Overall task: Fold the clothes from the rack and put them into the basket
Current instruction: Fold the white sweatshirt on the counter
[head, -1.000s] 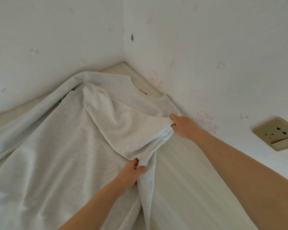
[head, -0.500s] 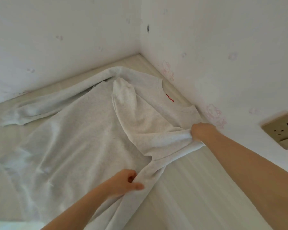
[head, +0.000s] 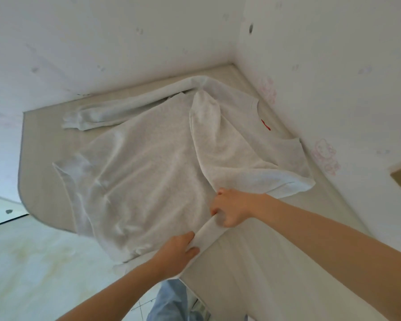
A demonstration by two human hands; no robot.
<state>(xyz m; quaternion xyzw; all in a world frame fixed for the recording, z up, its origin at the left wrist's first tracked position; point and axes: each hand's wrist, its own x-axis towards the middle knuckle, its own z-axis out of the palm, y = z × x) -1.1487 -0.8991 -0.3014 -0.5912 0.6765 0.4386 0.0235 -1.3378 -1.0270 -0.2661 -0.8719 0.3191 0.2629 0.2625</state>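
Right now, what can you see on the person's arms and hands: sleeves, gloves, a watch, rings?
Nothing is worn on them. The left hand and the right hand are bare, with no gloves, and I see no rings. Both forearms are bare as far as the picture shows them, with no sleeve, watch or bracelet in view. Below, light blue jeans show on the legs.

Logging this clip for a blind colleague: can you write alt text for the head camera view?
Both hands grip the folded-in side edge of a light grey sweatshirt spread on a pale table in a white-walled corner, left hand nearer the hem, right hand just beyond it. One sleeve lies folded across the chest; the other stretches out along the table's far edge.
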